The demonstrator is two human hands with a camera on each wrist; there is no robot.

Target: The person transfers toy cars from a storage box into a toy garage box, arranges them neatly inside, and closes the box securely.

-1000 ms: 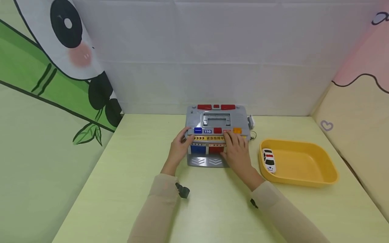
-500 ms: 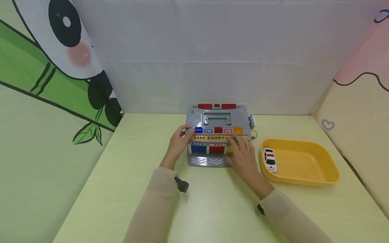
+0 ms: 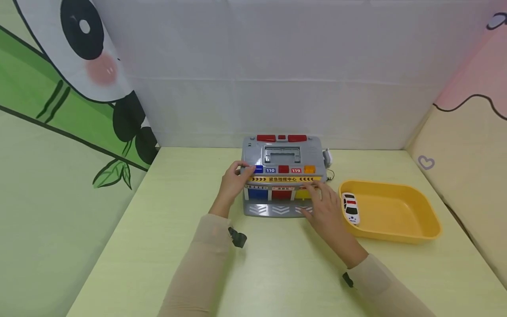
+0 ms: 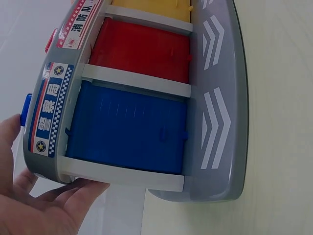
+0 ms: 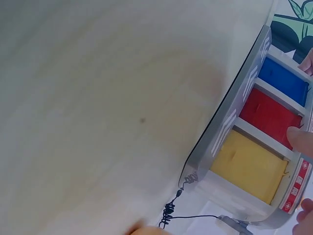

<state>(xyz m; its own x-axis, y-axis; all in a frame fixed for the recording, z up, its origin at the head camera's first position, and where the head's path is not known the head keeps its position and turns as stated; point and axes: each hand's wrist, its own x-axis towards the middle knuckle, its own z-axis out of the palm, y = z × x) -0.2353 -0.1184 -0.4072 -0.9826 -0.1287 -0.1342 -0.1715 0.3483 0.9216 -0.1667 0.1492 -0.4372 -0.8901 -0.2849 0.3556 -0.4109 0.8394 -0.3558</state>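
A grey toy garage [image 3: 313,154] stands against the back wall, with a blue door [image 4: 127,129], a red door [image 4: 142,51] and a yellow door [image 5: 249,164], all closed. My left hand [image 3: 231,187] holds its left end, the thumb on the blue button [image 4: 26,110] and the other fingers round the side. In front of the yellow door, at the garage's right, is my right hand [image 3: 326,211], fingers loosely bent and spread, gripping nothing. The thumb points at the front ramp [image 3: 261,210].
A yellow tray [image 3: 392,211] sits to the right, a white toy police car [image 3: 350,209] lying along its left side. On the garage's right end hangs a grey handset [image 3: 327,158] with a coiled cord [image 5: 168,210].
My right hand has slid right and toward me, from the upper front by the red door to the yellow door. The left thumb has shifted slightly right onto the blue button.
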